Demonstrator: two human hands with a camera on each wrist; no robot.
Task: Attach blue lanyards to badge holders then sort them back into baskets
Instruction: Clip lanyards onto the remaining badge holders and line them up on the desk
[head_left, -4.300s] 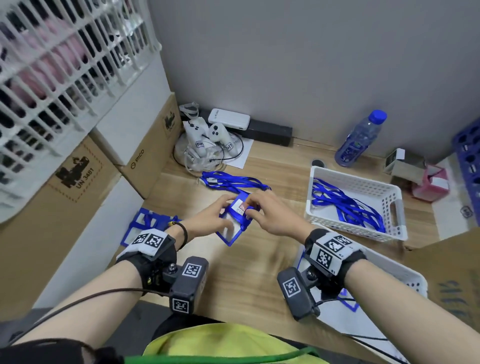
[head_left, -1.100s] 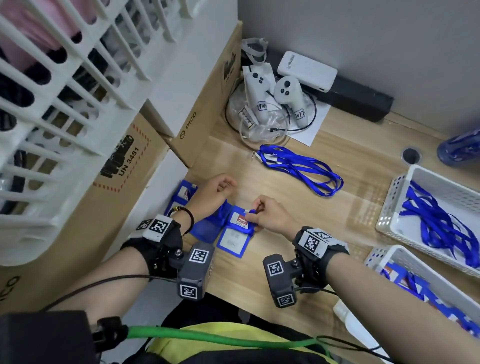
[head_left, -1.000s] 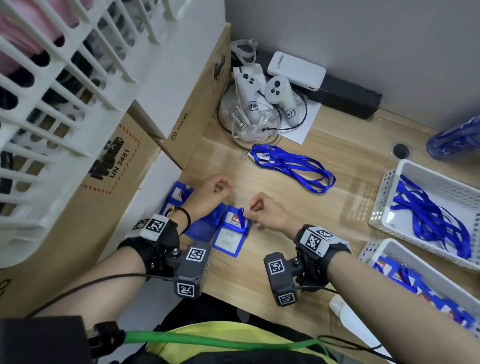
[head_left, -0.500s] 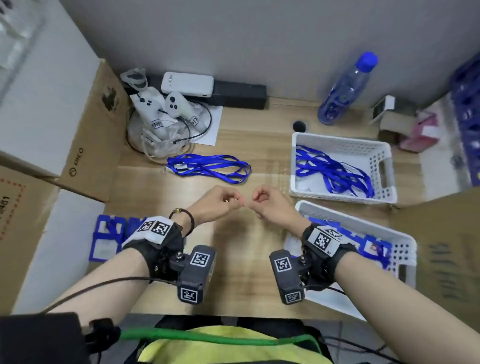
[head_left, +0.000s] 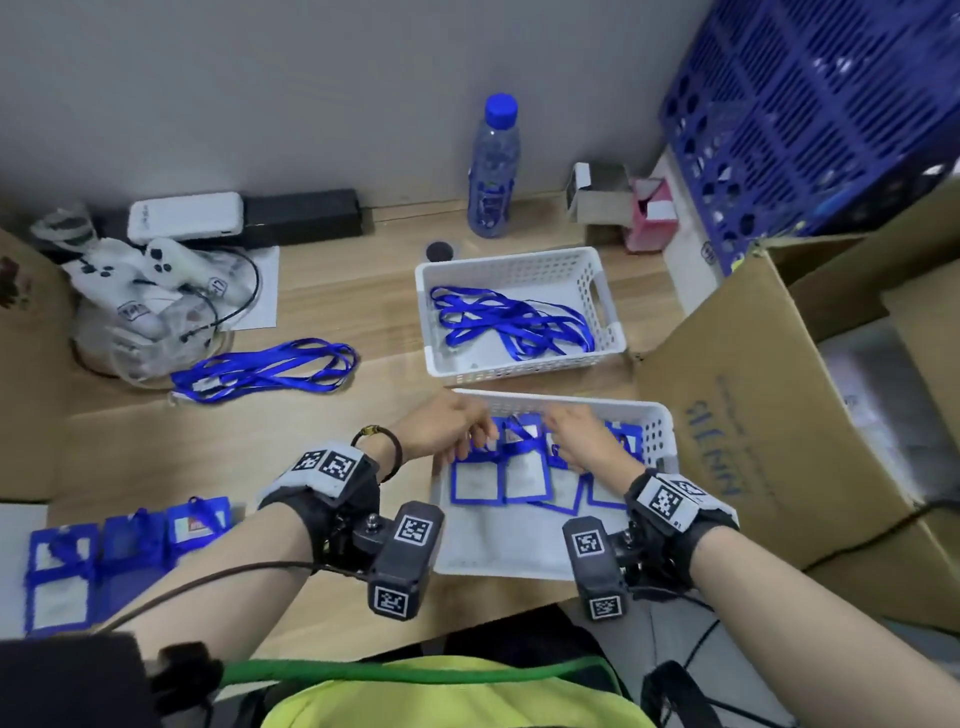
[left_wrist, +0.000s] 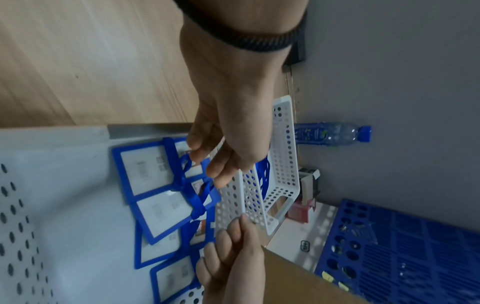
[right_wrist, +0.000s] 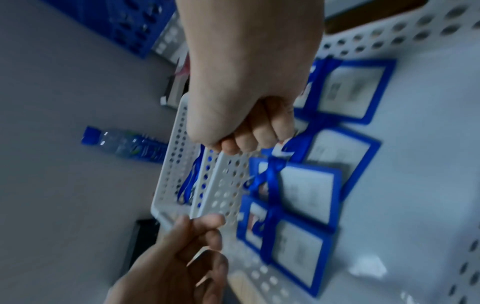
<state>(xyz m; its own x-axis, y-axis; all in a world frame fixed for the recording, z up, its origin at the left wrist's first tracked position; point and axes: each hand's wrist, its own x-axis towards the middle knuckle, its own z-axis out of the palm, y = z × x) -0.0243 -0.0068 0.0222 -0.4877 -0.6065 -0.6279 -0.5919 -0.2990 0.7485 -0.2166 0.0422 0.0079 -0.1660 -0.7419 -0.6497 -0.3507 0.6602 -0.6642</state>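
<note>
There, both hands hovered over the near white perforated plastic basket (head_left: 660, 431): the left hand (head_left: 447, 426) and right hand (head_left: 582, 436) with fingers loosely curled above blue-framed badge holders (head_left: 478, 480), apparently gripping nothing, though blur left that uncertain. Several finished holders lay on the wooden desk (head_left: 208, 441) at eight o'clock. Loose blue fabric lanyards (head_left: 509, 322) waited at twelve o'clock, so much remained.

Right hand (right_wrist: 249, 102) curled over blue badge holders (right_wrist: 306, 189) in a white basket (right_wrist: 389, 26), left hand (right_wrist: 176, 257) near.
</note>
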